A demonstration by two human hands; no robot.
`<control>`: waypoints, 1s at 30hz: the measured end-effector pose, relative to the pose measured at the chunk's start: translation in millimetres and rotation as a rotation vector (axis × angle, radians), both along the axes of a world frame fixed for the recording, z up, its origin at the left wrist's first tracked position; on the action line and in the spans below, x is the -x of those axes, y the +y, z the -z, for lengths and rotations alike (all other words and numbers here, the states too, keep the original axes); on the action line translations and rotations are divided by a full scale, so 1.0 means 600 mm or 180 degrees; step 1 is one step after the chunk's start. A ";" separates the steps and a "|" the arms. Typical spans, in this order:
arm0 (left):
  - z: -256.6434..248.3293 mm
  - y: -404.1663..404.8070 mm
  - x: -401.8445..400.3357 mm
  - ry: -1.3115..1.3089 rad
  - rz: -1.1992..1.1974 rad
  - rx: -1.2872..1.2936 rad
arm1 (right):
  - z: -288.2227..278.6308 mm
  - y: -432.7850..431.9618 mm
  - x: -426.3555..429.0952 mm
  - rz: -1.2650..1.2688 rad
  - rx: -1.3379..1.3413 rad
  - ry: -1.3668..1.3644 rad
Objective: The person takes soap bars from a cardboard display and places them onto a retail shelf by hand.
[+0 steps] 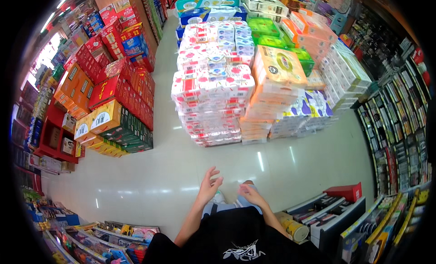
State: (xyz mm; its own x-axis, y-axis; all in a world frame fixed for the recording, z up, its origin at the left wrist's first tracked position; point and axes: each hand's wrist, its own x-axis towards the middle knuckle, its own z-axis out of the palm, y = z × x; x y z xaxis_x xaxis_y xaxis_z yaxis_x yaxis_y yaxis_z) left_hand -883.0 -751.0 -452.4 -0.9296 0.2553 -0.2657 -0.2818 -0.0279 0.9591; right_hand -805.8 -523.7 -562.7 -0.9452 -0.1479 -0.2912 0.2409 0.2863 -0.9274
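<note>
My left hand (210, 187) is held up in front of my body, empty, with its fingers apart and slightly bent. To its right, my right hand (250, 193) is a little blurred, its fingers loosely bent and nothing visible in it. Neither hand touches any goods. Ahead of them, a tall stack of plastic-wrapped white and red tissue packs (213, 83) rises from the tiled floor (177, 168). Against its right side stands a pile of orange tissue packs (277, 68).
Stacked gift cartons (112, 117) line the left side. Green packs (267, 30) and white-and-purple packs (308, 105) belong to the central pile. A shelf rack (396, 127) stands at right. Low shelves of small goods (112, 243) and a display rack (337, 216) flank me closely.
</note>
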 end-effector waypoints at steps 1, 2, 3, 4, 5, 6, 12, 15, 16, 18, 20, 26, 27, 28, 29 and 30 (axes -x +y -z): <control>0.002 0.004 0.016 0.0017 -0.0022 0.0011 | 0.013 0.011 0.007 -0.0015 0.0313 -0.0204; 0.003 0.010 0.024 -0.0133 0.0013 0.0093 | 0.017 0.017 0.018 -0.0031 0.0628 -0.0456; 0.006 0.017 0.037 -0.0284 0.0044 0.0172 | 0.020 0.027 0.027 0.0040 0.0681 -0.0687; 0.013 0.020 0.056 -0.0313 0.0013 0.0184 | 0.028 0.036 0.052 0.0011 0.0691 -0.0718; 0.025 0.021 0.072 -0.0305 0.0027 0.0166 | 0.040 0.047 0.073 0.0189 0.1051 -0.1039; 0.037 0.027 0.087 -0.0296 0.0042 0.0147 | 0.050 0.061 0.090 0.0375 0.1403 -0.1362; 0.008 0.099 0.239 -0.0201 -0.0492 0.0312 | 0.080 0.160 0.300 0.0104 0.1260 -0.0178; -0.015 0.129 0.322 -0.0097 -0.0701 0.0383 | -0.038 0.169 0.434 -0.0018 0.1181 -0.0627; -0.021 0.141 0.350 -0.0091 -0.0682 0.0391 | -0.065 0.189 0.468 -0.0101 0.0947 -0.0683; -0.025 0.157 0.401 0.0203 -0.0837 0.0265 | -0.097 0.212 0.518 -0.0195 0.1217 -0.0705; -0.066 0.177 0.442 0.0286 -0.0896 0.0142 | -0.125 0.225 0.555 -0.0288 0.1500 -0.0793; -0.093 0.170 0.534 0.0348 -0.1127 0.0527 | -0.191 0.213 0.648 -0.0522 0.2110 -0.0644; -0.088 0.160 0.546 0.0258 -0.1122 0.0745 | -0.195 0.203 0.662 -0.0577 0.2203 -0.0577; -0.084 0.148 0.559 0.0171 -0.1109 0.0963 | -0.197 0.190 0.675 -0.0624 0.2295 -0.0506; -0.083 0.138 0.582 0.0163 -0.1064 0.0993 | -0.196 0.176 0.696 -0.0579 0.2329 -0.0507; -0.077 0.133 0.598 0.0217 -0.0969 0.1008 | -0.195 0.163 0.709 -0.0510 0.2263 -0.0267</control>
